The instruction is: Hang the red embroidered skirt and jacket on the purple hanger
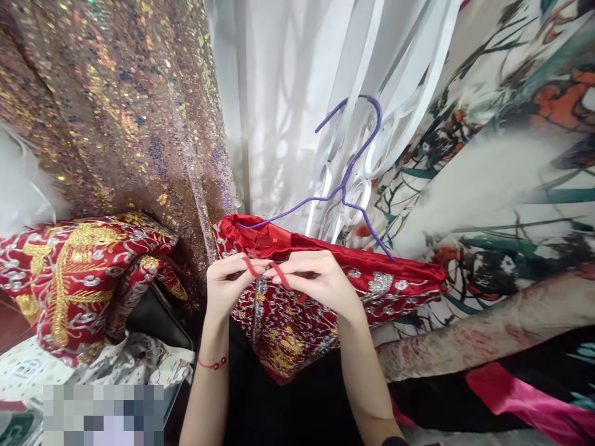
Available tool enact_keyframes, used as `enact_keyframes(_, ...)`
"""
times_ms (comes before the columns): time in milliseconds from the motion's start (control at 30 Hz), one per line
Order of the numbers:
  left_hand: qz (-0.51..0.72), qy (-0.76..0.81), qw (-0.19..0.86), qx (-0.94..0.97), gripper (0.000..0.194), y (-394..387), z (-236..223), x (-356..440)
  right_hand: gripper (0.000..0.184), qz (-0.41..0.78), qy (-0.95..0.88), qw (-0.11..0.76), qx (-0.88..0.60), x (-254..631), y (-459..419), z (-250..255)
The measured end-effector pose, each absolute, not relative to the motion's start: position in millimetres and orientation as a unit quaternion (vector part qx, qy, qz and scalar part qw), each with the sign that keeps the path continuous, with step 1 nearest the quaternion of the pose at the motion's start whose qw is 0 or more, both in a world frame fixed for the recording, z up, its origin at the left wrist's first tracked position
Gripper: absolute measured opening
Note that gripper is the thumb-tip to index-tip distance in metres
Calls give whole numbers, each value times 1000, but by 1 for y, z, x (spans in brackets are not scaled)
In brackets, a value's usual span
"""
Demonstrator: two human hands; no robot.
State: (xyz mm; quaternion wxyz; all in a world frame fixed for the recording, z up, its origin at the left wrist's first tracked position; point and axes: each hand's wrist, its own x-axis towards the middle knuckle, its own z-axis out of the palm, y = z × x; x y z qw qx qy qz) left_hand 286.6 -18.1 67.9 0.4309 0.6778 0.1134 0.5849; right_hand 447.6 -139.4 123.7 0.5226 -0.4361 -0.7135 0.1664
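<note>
- Below the purple hanger, a red garment embroidered in gold and silver spreads beneath my hands, its shiny satin opening meeting the hanger's two arms.
- Below the hanger and toward its left arm, I pinch one part of a red cord in my left hand, thumb and fingertips closed on it.
- Just beside it, also below the hanger, my right hand grips another part of the cord between thumb and fingers; the two sets of fingertips nearly meet over the garment's upper edge.
- A thin red bracelet circles my left wrist, lower than the hanger.
- Well left of the hanger, a second embroidered piece lies bunched beneath a sequined cloth.
- Behind the hanger stands a white curved frame; to its right, patterned fabric slopes down above bright pink cloth.
</note>
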Motion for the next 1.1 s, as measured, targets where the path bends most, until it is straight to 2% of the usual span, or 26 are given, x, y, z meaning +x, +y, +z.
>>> enact_keyframes(133, 537, 109, 421, 723, 4, -18, 80, 269, 12, 76, -756, 506, -409, 443, -133, 125)
enact_keyframes(200, 544, 126, 419, 716, 10, -18, 82, 263, 12, 64, -756, 517, -396, 442, -128, 124)
enact_keyframes(333, 539, 100, 418, 725, 7, -16, 75, 261, 15, 21, -757, 519, -396, 442, -120, 116)
enact_keyframes(533, 450, 107, 420, 781, 13, -20, 75, 266, 26, -145, -799, 347, -469, 439, -121, 115)
enact_keyframes(700, 437, 124, 447, 771, 16, -20, 74, 265, 24, -219, -794, 273, -497, 433, -124, 125)
enact_keyframes(900, 444, 138, 542, 701, 17, -20, 69, 264, 25, -236, -776, 283, -512, 422, -122, 120)
enact_keyframes(1100, 444, 159, 550, 689, 25, -20, 69, 261, 18, -261, -734, 327, -535, 413, -116, 106)
